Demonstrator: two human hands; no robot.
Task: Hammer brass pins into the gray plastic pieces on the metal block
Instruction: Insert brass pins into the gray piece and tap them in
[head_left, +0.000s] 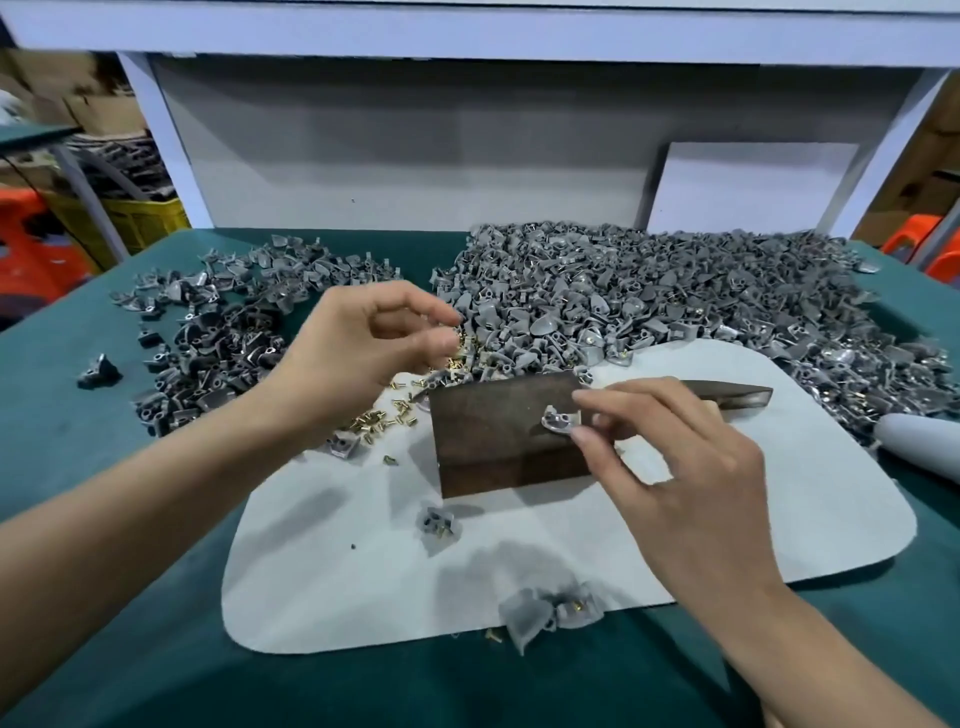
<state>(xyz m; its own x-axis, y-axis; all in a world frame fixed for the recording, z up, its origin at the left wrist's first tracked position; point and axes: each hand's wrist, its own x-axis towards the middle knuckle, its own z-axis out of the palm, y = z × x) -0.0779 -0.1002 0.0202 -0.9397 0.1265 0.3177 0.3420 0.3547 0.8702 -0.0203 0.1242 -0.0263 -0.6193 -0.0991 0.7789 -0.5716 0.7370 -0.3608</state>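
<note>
Right hand (670, 467) pinches gray piece (560, 420) on metal block (498, 431).

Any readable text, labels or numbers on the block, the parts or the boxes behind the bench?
None. The metal block, the gray plastic pieces, the brass pins and the white mat carry no visible markings. The cardboard boxes behind show no legible print.

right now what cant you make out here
- Head view: whether the left hand holds a brass pin; its curled fingertips hide it.
- Hammer: the right hand covers most of it.
- Small gray plastic piece on the dark metal block: pin hole too small to see.
</note>
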